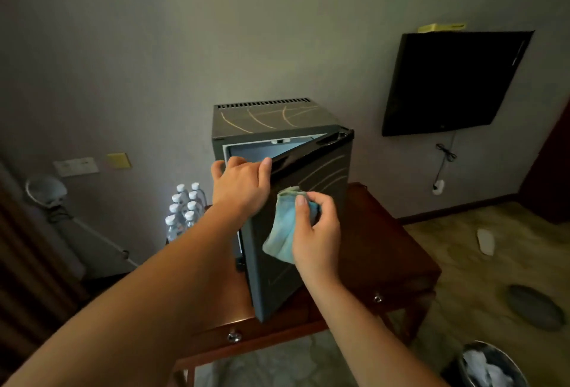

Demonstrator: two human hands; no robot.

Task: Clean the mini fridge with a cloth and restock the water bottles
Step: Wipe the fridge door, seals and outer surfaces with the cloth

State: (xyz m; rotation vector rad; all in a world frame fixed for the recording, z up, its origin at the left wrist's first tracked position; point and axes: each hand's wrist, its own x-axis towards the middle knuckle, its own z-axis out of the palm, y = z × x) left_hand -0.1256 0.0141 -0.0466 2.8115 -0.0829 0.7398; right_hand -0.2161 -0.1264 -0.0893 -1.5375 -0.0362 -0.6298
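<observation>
Single head-worn wide-angle view, from above and behind the hands. Faces forward and down along both forearms. Close in: left hand (240, 184) on door (327, 176) edge, right hand (314, 232) with cloth (283, 229), both mid-frame. Just beyond them, mini fridge (268, 118) on table (385, 232). Left of left hand, water bottles (185, 207). Far up-right of right hand, wall TV (453, 81). Below right hand, bin (496, 349) at frame corner. Strong lens bowing at edges.

The left grip (240, 184) is holding the top edge of the half-open door (317, 170) of the mini fridge (265, 118); the right grip (314, 232) is pinching a blue cloth (282, 232) in front of it.
</observation>
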